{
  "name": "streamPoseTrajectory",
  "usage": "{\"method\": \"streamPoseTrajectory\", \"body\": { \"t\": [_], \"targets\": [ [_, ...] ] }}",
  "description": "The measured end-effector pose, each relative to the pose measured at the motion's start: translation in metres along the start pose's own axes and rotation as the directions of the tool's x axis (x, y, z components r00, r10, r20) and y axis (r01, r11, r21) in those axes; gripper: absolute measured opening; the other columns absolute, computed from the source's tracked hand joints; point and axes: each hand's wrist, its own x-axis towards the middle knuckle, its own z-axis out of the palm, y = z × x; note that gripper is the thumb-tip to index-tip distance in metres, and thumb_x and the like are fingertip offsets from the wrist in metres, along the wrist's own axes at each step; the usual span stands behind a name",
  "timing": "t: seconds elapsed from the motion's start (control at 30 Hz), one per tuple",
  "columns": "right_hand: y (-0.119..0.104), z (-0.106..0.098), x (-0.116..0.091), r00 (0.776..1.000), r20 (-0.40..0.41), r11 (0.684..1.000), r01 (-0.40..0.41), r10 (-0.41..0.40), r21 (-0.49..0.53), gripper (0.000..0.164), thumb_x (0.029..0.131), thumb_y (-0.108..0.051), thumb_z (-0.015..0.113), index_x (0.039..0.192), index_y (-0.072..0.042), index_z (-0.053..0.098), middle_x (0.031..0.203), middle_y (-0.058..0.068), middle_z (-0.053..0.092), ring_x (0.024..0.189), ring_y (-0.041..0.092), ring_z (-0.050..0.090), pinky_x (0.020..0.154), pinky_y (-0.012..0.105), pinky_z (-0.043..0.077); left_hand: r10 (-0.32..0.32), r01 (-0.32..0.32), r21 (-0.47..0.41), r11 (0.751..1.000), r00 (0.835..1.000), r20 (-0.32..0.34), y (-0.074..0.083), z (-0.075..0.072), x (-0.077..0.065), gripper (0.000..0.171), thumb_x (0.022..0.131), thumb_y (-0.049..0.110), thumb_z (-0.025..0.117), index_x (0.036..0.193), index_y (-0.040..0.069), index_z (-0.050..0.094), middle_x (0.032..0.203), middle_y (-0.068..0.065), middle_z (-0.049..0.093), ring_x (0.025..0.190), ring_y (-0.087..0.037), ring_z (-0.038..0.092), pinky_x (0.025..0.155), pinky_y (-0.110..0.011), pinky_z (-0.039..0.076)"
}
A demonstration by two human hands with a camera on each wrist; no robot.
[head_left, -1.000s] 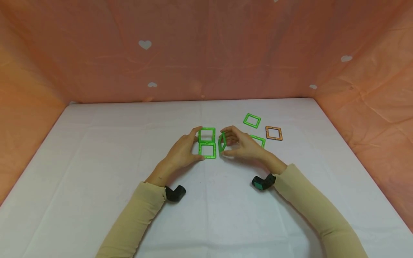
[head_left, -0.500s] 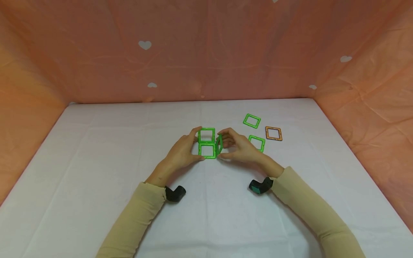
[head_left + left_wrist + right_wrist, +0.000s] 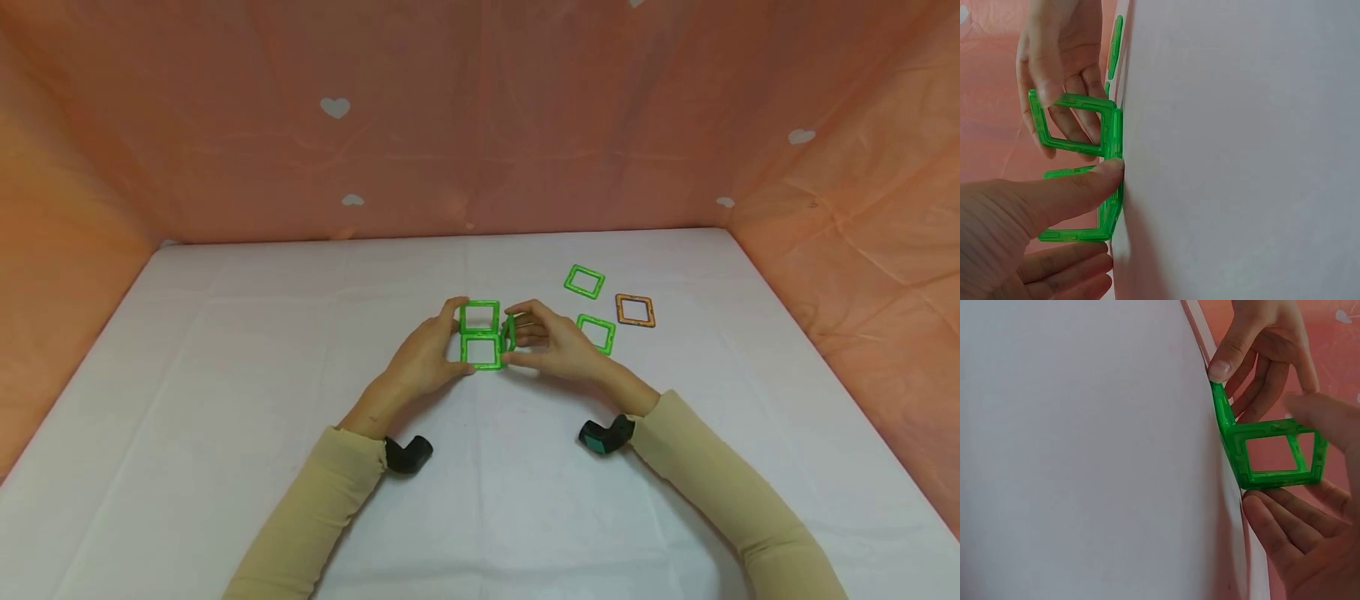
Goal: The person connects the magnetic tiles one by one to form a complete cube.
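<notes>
Several green square magnetic tiles, each an open frame, are joined in the middle of the table. One base tile (image 3: 487, 367) lies flat, and a back tile (image 3: 480, 302) stands up from its far edge. My left hand (image 3: 422, 354) grips this pair from the left, thumb at the base's near edge and fingers by the back tile. From the right, my right hand (image 3: 564, 343) pinches a third green tile (image 3: 1279, 482) by its edges. That tile stands nearly upright along the base's right edge, its lower edge right at it.
To the right on the white table lie two more green tiles, the farther tile (image 3: 600, 287) and the nearer tile (image 3: 612, 337). An orange tile (image 3: 621, 309) lies beside them. Black wrist cameras (image 3: 408, 455) sit at both cuffs. An orange curtain (image 3: 480, 167) surrounds the table's back and sides.
My right hand has moved left, bringing its tile from a small gap away up to the base's right edge and more upright. The left hand stays in place.
</notes>
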Motion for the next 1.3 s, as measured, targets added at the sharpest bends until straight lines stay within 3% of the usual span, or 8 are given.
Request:
{"method": "streamPoseTrajectory", "body": {
  "t": [0.3,0.6,1.03,1.3],
  "targets": [
    [-0.0022,-0.0005,0.0013,1.000,-0.003,0.999,-0.030,0.030,0.041,0.063,0.081,-0.007,0.077,0.133,0.001,0.044,0.119,0.023,0.062,0.107,0.033,0.064,0.090,0.038,0.052,-0.003,0.003,0.013,1.000,1.000,-0.008,0.0023,-0.0001,-0.0011,0.090,0.078,0.016,0.081,0.146,0.015,0.023,0.129,-0.018,0.059,0.119,-0.033,0.055,0.099,-0.048,0.043],
    [-0.0036,-0.0002,0.0031,0.998,-0.009,0.997,-0.058,0.059,0.057,0.063,0.079,-0.005,0.078,0.133,-0.002,0.046,0.119,0.022,0.062,0.104,0.033,0.065,0.090,0.037,0.052,0.046,-0.045,0.043,0.998,0.999,-0.029,0.0033,0.0013,-0.0029,0.084,0.078,0.014,0.080,0.142,0.013,0.025,0.125,-0.019,0.061,0.109,-0.033,0.060,0.090,-0.047,0.047],
    [-0.0044,0.0012,0.0033,0.997,-0.018,0.994,-0.073,0.075,0.085,0.063,0.079,-0.006,0.078,0.133,-0.004,0.045,0.121,0.022,0.062,0.104,0.032,0.065,0.089,0.035,0.053,0.060,-0.057,0.057,0.997,0.997,-0.051,0.0057,0.0034,-0.0050,0.082,0.078,0.013,0.080,0.140,0.013,0.027,0.116,-0.018,0.063,0.096,-0.029,0.062,0.081,-0.044,0.050],
    [-0.0042,0.0019,0.0028,0.996,-0.021,0.994,-0.089,0.091,0.069,0.063,0.079,-0.009,0.079,0.132,-0.004,0.046,0.120,0.021,0.062,0.104,0.030,0.065,0.089,0.035,0.053,0.067,-0.065,0.062,0.996,0.997,-0.042,0.0069,0.0029,-0.0060,0.079,0.079,0.012,0.079,0.138,0.013,0.027,0.118,-0.018,0.063,0.098,-0.029,0.062,0.081,-0.044,0.050]
  ]
}}
